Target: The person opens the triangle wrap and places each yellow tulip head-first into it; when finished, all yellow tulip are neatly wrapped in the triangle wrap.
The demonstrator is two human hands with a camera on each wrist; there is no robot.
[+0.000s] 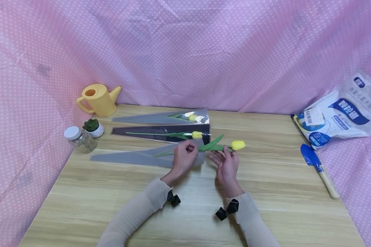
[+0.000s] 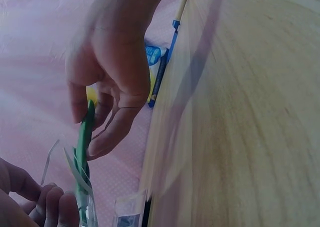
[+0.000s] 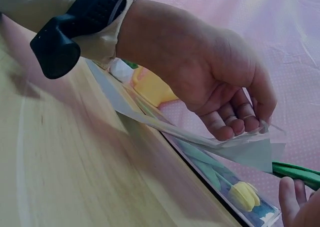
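A yellow tulip [image 1: 238, 145] with green leaves lies partly inside a grey translucent flower sleeve [image 1: 126, 158], its bloom beyond the sleeve's wide end. My left hand [image 1: 184, 157] pinches the sleeve's edge near that opening; the right wrist view shows the raised film [image 3: 257, 154] at these fingertips. With thumb and fingers, my right hand [image 1: 228, 169] holds the green stem just below the bloom, as the left wrist view shows with the stem [image 2: 85, 132]. Behind lie a dark sleeve [image 1: 151, 134] and a clear-grey sleeve [image 1: 136, 119], each with a yellow tulip inside.
At the left stand a yellow watering can [image 1: 100, 101], a small potted succulent [image 1: 94, 128] and a glass jar [image 1: 83, 141] with a white lid. A white and blue bag [image 1: 343, 113] and a blue trowel [image 1: 318, 168] lie at the right. Pink dotted cloth [image 1: 185, 55] hangs behind the table.
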